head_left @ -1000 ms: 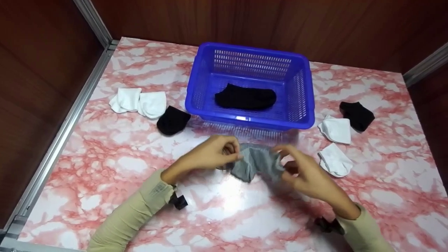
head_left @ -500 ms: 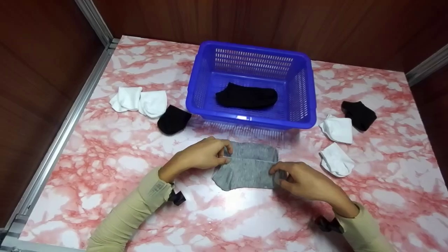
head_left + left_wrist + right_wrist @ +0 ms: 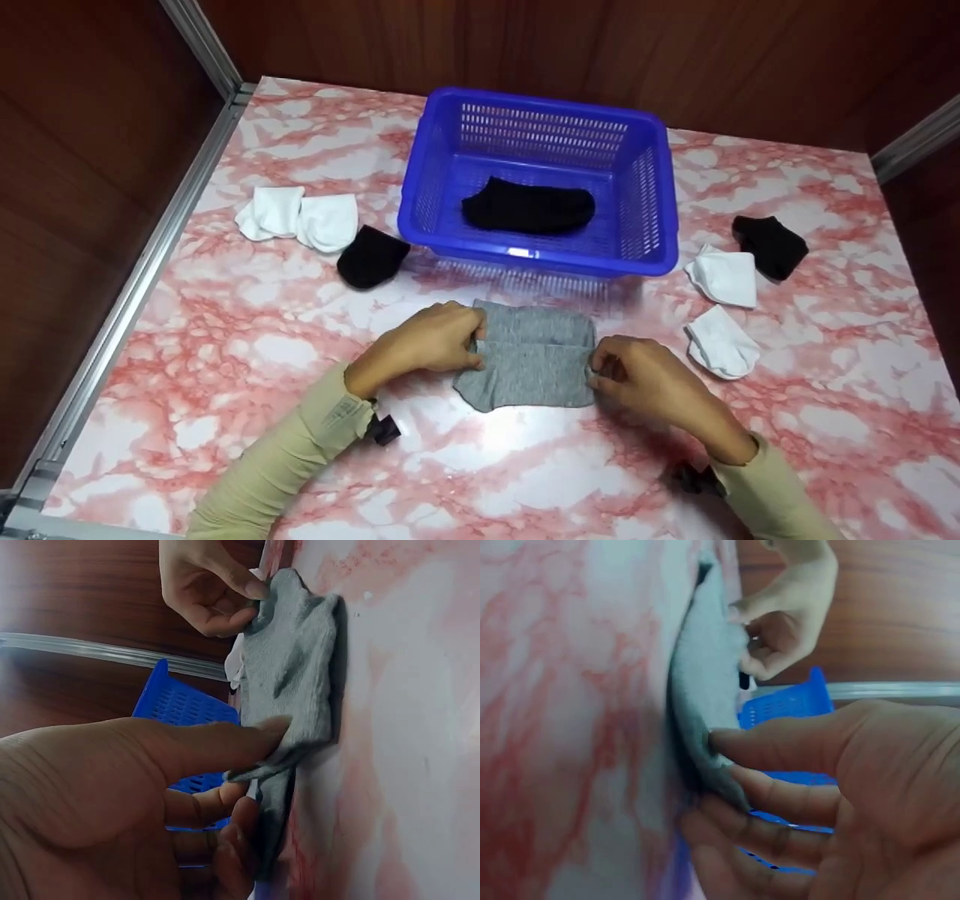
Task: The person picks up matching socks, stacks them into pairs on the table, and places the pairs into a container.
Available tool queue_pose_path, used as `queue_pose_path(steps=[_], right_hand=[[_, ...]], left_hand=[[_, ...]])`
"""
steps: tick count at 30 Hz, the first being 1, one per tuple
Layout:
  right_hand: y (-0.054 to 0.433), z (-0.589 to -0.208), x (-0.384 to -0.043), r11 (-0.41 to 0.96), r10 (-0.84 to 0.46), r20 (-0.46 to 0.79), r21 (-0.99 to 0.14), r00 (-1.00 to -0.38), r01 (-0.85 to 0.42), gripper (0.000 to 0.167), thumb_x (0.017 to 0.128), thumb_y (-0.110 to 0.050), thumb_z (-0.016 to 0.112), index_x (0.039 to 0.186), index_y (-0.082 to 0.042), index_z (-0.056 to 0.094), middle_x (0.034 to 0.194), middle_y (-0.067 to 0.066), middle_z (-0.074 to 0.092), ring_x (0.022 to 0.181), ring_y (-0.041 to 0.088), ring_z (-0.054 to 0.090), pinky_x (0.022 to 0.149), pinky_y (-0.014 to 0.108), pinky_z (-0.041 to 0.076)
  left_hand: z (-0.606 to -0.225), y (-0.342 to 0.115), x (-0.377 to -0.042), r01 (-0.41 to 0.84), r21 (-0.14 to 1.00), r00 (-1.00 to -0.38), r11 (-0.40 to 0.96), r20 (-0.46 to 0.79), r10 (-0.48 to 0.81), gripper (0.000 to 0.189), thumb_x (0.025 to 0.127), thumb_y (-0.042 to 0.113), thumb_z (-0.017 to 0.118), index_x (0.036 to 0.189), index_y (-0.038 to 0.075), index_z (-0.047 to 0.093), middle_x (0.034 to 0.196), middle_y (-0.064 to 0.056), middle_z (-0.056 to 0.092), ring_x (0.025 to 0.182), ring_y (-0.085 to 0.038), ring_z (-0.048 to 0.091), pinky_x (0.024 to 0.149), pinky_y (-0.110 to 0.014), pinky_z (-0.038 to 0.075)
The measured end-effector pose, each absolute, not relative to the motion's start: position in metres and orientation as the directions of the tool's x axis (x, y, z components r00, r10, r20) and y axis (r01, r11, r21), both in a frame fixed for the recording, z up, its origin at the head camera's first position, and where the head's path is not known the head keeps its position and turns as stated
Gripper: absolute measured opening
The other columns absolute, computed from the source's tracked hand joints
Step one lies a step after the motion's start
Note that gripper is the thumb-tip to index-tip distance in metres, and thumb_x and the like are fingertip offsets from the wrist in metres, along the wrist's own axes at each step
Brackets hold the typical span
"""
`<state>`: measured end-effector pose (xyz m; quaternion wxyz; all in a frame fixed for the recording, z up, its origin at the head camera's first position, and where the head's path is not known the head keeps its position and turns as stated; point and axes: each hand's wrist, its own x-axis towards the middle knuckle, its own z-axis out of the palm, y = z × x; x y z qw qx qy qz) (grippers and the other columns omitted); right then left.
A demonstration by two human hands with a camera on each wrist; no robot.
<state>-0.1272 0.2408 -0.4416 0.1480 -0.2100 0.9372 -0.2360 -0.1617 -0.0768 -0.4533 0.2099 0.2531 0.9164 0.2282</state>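
A pair of grey socks (image 3: 536,367) lies laid out on the table in front of the basket, one edge showing as a line across the middle. At its left side my left hand (image 3: 427,341) pinches the cloth between thumb and fingers, as the left wrist view shows with the thumb (image 3: 247,742) on top of the grey socks (image 3: 296,667). My right hand (image 3: 649,382) pinches the opposite edge; in the right wrist view its thumb (image 3: 780,746) presses the grey fabric (image 3: 705,675) against the forefinger.
Behind the socks stands a blue basket (image 3: 540,262) with black socks (image 3: 529,208) inside. Folded white socks (image 3: 328,223) and a black one (image 3: 371,257) lie left. To the right are white socks (image 3: 724,343) and a black one (image 3: 770,247). Wooden panels (image 3: 525,45) enclose the table.
The grey socks were bunched and lifted between both hands, then came down flat on the table. Since then both hands have shifted slightly along the side edges.
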Motion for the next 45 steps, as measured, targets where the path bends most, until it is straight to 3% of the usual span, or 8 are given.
queue_pose_path(steps=[7, 12, 18, 24, 29, 39, 42, 45], right_hand=[[0.238, -0.435, -0.127, 0.763, -0.390, -0.081, -0.586, -0.917, -0.273, 0.014, 0.085, -0.007, 0.081, 0.085, -0.017, 0.072, 0.078, -0.004, 0.069, 0.069, 0.006, 0.057, 0.063, 0.022, 0.049], [0.236, -0.432, -0.132, 0.693, -0.333, 0.034, -0.668, -0.942, -0.270, 0.020, 0.081, 0.005, 0.074, 0.089, -0.013, 0.074, 0.083, 0.000, 0.066, 0.066, 0.007, 0.054, 0.060, 0.021, 0.044], [0.233, -0.440, -0.145, 0.693, -0.331, 0.011, -0.676, -0.944, -0.251, 0.022, 0.080, 0.006, 0.069, 0.093, -0.010, 0.078, 0.090, 0.006, 0.069, 0.066, 0.005, 0.055, 0.057, 0.020, 0.045], [0.233, -0.447, -0.157, 0.735, -0.318, -0.061, -0.646, -0.946, -0.206, 0.016, 0.083, 0.002, 0.073, 0.095, -0.007, 0.078, 0.094, 0.011, 0.069, 0.067, 0.010, 0.057, 0.054, 0.021, 0.045], [0.236, -0.452, -0.163, 0.755, -0.324, -0.081, -0.623, -0.943, -0.205, 0.018, 0.081, 0.003, 0.075, 0.097, -0.005, 0.076, 0.091, 0.012, 0.069, 0.073, 0.015, 0.061, 0.060, 0.023, 0.048], [0.238, -0.455, -0.162, 0.784, -0.288, -0.058, -0.587, -0.956, -0.201, 0.050, 0.089, -0.015, 0.082, 0.130, 0.003, 0.060, 0.109, 0.016, 0.067, 0.093, 0.026, 0.063, 0.083, 0.043, 0.051], [0.238, -0.453, -0.161, 0.788, -0.273, -0.059, -0.586, -0.960, -0.188, 0.041, 0.092, -0.019, 0.079, 0.124, 0.001, 0.063, 0.106, 0.015, 0.068, 0.091, 0.026, 0.065, 0.082, 0.043, 0.052], [0.236, -0.456, -0.160, 0.801, -0.272, -0.068, -0.569, -0.960, -0.187, 0.035, 0.093, -0.020, 0.077, 0.119, 0.001, 0.067, 0.105, 0.014, 0.069, 0.091, 0.026, 0.066, 0.082, 0.044, 0.055]], left_hand=[[-0.449, -0.084, -0.168, 0.300, 0.667, -0.766, 0.682, -0.258, 0.589, 0.017, 0.095, 0.021, 0.075, 0.094, 0.015, 0.059, 0.087, 0.001, 0.063, 0.082, -0.015, 0.057, 0.077, -0.033, 0.049], [-0.445, -0.090, -0.182, 0.176, 0.777, -0.829, 0.604, -0.214, 0.517, 0.018, 0.097, 0.012, 0.069, 0.113, 0.009, 0.062, 0.093, -0.001, 0.063, 0.086, -0.016, 0.058, 0.084, -0.037, 0.054], [-0.451, -0.090, -0.194, 0.126, 0.747, -0.872, 0.652, -0.230, 0.432, 0.041, 0.101, 0.017, 0.068, 0.135, -0.004, 0.062, 0.084, 0.001, 0.064, 0.075, -0.010, 0.058, 0.103, -0.043, 0.055], [-0.454, -0.090, -0.198, 0.135, 0.723, -0.893, 0.677, -0.207, 0.399, 0.033, 0.098, 0.018, 0.073, 0.123, -0.004, 0.072, 0.082, -0.004, 0.072, 0.071, -0.008, 0.059, 0.088, -0.034, 0.058], [-0.456, -0.088, -0.196, 0.196, 0.666, -0.885, 0.720, -0.197, 0.422, 0.019, 0.094, 0.022, 0.077, 0.097, 0.004, 0.076, 0.072, 0.003, 0.064, 0.069, -0.010, 0.057, 0.071, -0.029, 0.051], [-0.458, -0.083, -0.191, 0.212, 0.560, -0.913, 0.801, -0.178, 0.366, 0.037, 0.095, 0.033, 0.076, 0.116, 0.003, 0.072, 0.115, -0.013, 0.077, 0.108, -0.035, 0.072, 0.094, -0.052, 0.057], [-0.456, -0.083, -0.189, 0.208, 0.562, -0.912, 0.801, -0.184, 0.367, 0.035, 0.094, 0.036, 0.077, 0.109, 0.005, 0.072, 0.112, -0.011, 0.076, 0.103, -0.032, 0.072, 0.091, -0.050, 0.058], [-0.457, -0.083, -0.187, 0.196, 0.560, -0.908, 0.805, -0.205, 0.364, 0.027, 0.092, 0.035, 0.079, 0.090, 0.010, 0.069, 0.090, -0.004, 0.068, 0.085, -0.025, 0.065, 0.076, -0.045, 0.056]])
